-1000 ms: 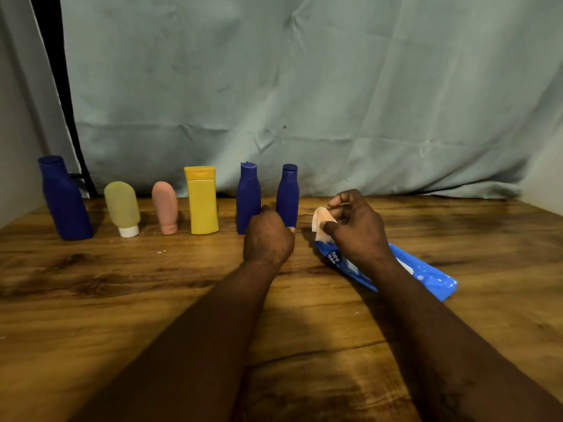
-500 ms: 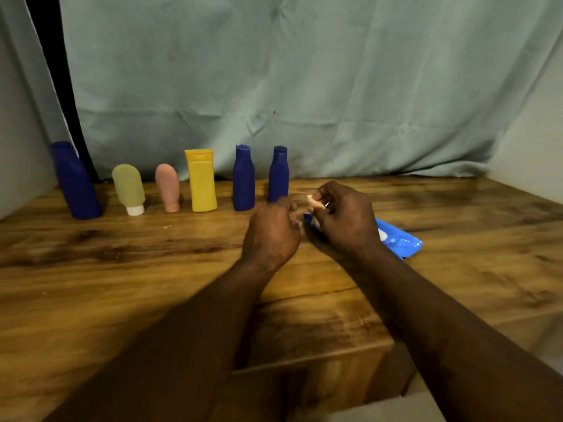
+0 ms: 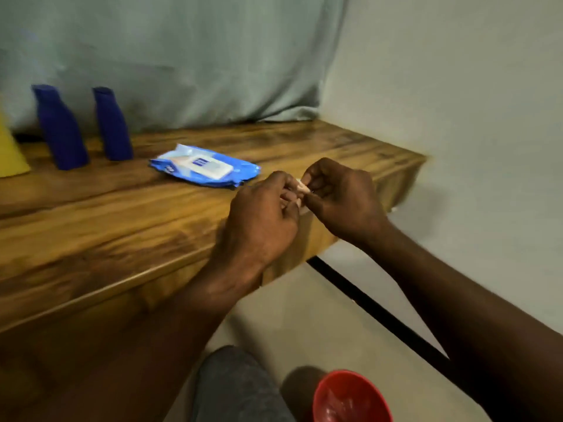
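Whitish wipe (image 3: 302, 190), small & crumpled, sits between both hands in the head view, held in the air just past the front right corner of the wooden table (image 3: 122, 226), not touching it. Left hand (image 3: 262, 220): back of hand to the camera, fingers curled in, tips pinching the wipe's left end. Right hand (image 3: 341, 199): thumb & forefinger nip the right end, other fingers bent under. Hands nearly touch, w/ only the wipe between them. Much of the wipe is hidden by fingers, so can't tell its full shape.

On the table, left of & behind the hands: blue wipes pack (image 3: 207, 170), lying flat, white flap on top, near the hands but apart. Further left, 2 dark blue bottles (image 3: 61, 129) (image 3: 112, 124) upright side by side at the back edge. Yellow bottle (image 3: 10, 150) cut off by the left edge of the frame. Grey-green cloth (image 3: 182, 56) hangs behind the table; plain wall (image 3: 457, 86) on the right.

Below the table: person's knee in grey fabric (image 3: 234, 388), red bowl (image 3: 350, 397) on the floor beside it w/ something clear & shiny inside, black strip (image 3: 380, 315) running along the foot of the wall. Frame is motion-blurred, so fine detail is soft.
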